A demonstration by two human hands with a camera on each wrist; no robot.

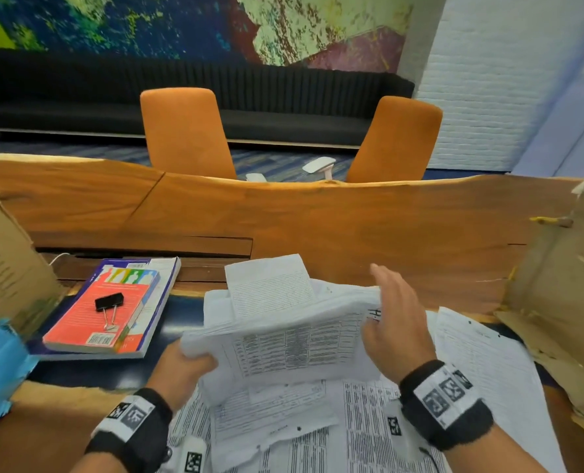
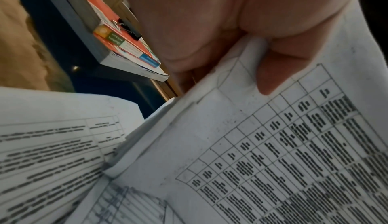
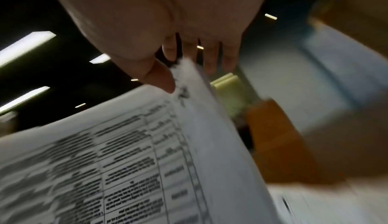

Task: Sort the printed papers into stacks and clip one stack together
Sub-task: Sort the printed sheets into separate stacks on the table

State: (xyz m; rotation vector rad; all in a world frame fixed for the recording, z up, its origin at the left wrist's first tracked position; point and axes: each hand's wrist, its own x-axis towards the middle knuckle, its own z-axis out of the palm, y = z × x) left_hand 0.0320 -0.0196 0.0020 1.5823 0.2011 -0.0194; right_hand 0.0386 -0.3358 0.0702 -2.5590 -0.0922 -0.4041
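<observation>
A sheaf of printed papers (image 1: 283,336) (image 2: 252,144) (image 3: 126,153) is lifted off the table, tilted toward me. My left hand (image 1: 190,365) (image 2: 273,71) grips its left edge, thumb on the printed table. My right hand (image 1: 398,315) (image 3: 178,58) stands at the sheaf's right edge with straight fingers behind the sheets and the thumb touching the front corner. More loose printed sheets (image 1: 362,425) (image 2: 52,144) lie spread on the table below. A black binder clip (image 1: 109,302) (image 2: 128,28) lies on a red book (image 1: 103,315) (image 2: 117,45) to the left, apart from both hands.
The wooden table (image 1: 317,227) runs across the view. Cardboard boxes stand at the left (image 1: 7,268) and right (image 1: 556,285) edges. Further sheets (image 1: 488,363) lie by the right box. Two orange chairs (image 1: 184,131) stand behind the table.
</observation>
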